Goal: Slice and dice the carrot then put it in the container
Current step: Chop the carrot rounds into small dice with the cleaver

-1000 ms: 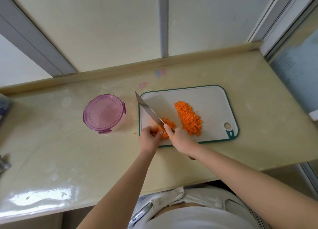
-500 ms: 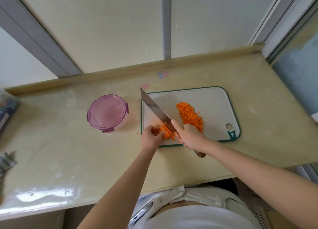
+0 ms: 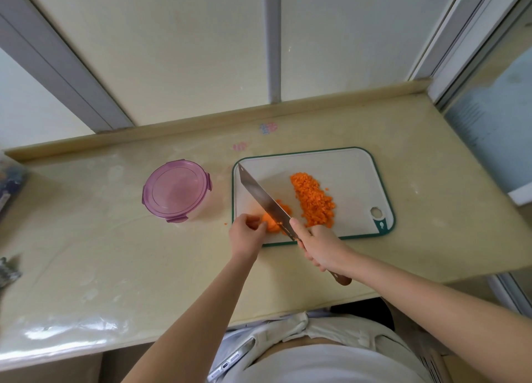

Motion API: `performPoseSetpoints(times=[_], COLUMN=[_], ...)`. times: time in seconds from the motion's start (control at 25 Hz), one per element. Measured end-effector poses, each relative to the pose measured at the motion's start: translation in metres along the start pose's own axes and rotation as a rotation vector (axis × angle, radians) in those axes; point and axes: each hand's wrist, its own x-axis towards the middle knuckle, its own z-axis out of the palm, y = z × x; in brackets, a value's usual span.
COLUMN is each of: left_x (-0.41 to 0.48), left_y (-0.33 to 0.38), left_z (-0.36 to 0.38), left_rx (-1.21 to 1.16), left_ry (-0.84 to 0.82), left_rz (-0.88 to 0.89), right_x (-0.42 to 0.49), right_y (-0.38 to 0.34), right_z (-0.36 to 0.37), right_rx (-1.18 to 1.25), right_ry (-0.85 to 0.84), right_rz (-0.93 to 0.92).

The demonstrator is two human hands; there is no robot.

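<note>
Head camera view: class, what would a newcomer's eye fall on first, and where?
The bright orange heap of diced carrot lies on the white cutting board, right of centre. A long knife slants across the board's left half, gripped by the right hand, while the left hand steadies the uncut carrot piece. Left of the board stands a closed purple-lidded container.

Left hand (image 3: 247, 234) curled, pinching; right hand (image 3: 324, 247) clenched, gripping.
</note>
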Motion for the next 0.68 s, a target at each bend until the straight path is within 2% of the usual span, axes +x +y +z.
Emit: performPoseSetpoints(times=[0.28,0.68], left_x=[0.003,0.010], left_y=[0.007,0.012], left_z=[0.000,-0.006], left_rx=[0.023,0.076], left_ry=[-0.037,-0.127], left_rz=[-0.093,-0.137], right_x=[0.005,0.007], right_y=[0.000,-0.019], right_z=[0.005,0.000], right_rx=[-0.082,-0.320], right_ry=[0.008,0.006], right_rz=[0.040,0.053])
